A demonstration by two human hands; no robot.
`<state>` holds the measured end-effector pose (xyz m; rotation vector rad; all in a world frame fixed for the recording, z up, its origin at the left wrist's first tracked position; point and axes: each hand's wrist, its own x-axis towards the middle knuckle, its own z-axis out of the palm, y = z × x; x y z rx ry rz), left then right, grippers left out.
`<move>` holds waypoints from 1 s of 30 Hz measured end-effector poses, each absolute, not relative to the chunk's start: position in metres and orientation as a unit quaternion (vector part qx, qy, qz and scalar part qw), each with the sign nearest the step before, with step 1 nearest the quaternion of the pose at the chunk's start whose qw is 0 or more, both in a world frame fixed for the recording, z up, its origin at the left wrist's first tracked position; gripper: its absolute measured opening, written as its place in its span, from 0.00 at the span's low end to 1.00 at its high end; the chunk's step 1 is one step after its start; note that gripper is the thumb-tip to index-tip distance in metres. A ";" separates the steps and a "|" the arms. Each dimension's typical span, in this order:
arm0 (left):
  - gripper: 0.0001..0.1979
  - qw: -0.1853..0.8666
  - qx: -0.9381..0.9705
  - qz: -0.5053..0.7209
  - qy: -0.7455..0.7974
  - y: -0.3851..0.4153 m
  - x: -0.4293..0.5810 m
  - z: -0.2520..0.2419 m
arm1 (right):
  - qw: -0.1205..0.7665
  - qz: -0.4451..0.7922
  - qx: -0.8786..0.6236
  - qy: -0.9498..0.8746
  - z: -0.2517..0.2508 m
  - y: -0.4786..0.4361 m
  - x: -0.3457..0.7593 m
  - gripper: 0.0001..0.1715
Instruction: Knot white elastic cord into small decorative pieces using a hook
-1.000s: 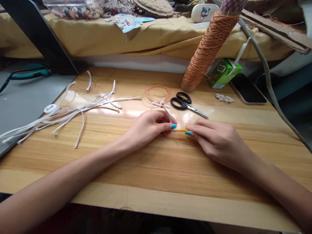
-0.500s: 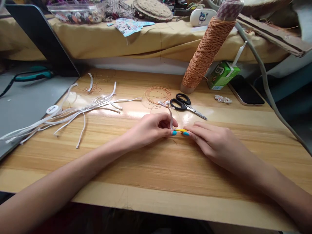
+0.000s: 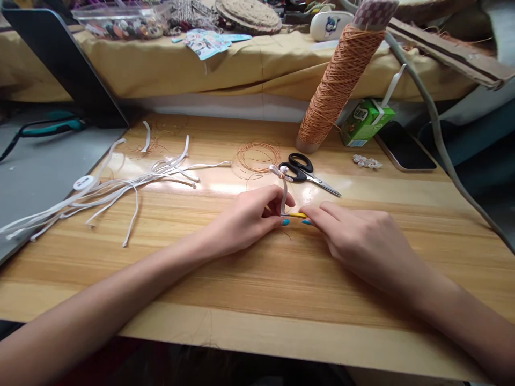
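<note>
My left hand (image 3: pixel 259 212) has its thumb and forefinger closed on the lower end of a white cord (image 3: pixel 285 195), which rises upright from the fingers. At its top is a knotted white piece with a band of orange thread. My right hand (image 3: pixel 354 236) pinches a thin yellow-handled tool (image 3: pixel 296 215), whose far tip meets the cord at my left fingertips. What kind of tool it is cannot be made out. Just behind the hands lie black-handled scissors (image 3: pixel 300 167) and a loose coil of orange thread (image 3: pixel 257 155).
White cords (image 3: pixel 132 177) spread over the left side of the table (image 3: pixel 225 289). A tall spool of orange thread (image 3: pixel 338 86), a green drink carton (image 3: pixel 367 122), a phone (image 3: pixel 406 147) and a small white beaded piece (image 3: pixel 367 162) stand or lie at the right back.
The knotted top of the cord has swung a little to the right. My right fingers have shifted slightly on the yellow tool, and the whole view has moved a bit.
</note>
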<state>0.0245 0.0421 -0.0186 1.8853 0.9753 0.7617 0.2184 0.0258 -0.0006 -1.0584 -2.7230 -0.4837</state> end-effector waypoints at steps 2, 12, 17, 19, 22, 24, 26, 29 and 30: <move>0.06 0.423 0.755 0.303 0.398 0.042 0.025 -0.018 | 0.076 -0.161 -0.361 -0.915 0.001 0.025 0.218 0.16; 0.05 0.358 0.800 0.302 0.374 0.040 0.023 -0.014 | 0.095 -0.165 -0.328 -0.925 0.005 0.024 0.218 0.15; 0.04 0.408 0.774 0.306 0.375 0.041 0.021 -0.014 | 0.122 -0.207 -0.276 -0.931 0.003 0.030 0.218 0.10; 0.04 0.436 0.756 0.315 0.374 0.042 0.022 -0.015 | 0.135 -0.222 -0.279 -0.925 0.002 0.030 0.216 0.12; 0.04 0.489 0.719 0.332 0.366 0.042 0.022 -0.018 | 0.158 -0.226 -0.309 -0.910 0.001 0.027 0.211 0.14; 0.04 0.513 0.702 0.337 0.363 0.042 0.023 -0.018 | 0.167 -0.213 -0.335 -0.903 -0.001 0.025 0.209 0.14; 0.04 0.523 0.695 0.333 0.364 0.042 0.023 -0.018 | 0.169 -0.195 -0.353 -0.899 -0.003 0.023 0.208 0.13; 0.04 0.522 0.698 0.325 0.368 0.042 0.024 -0.015 | 0.179 -0.182 -0.368 -0.894 -0.006 0.024 0.210 0.11; 0.04 0.521 0.699 0.322 0.370 0.042 0.024 -0.014 | 0.182 -0.179 -0.371 -0.893 -0.006 0.025 0.211 0.11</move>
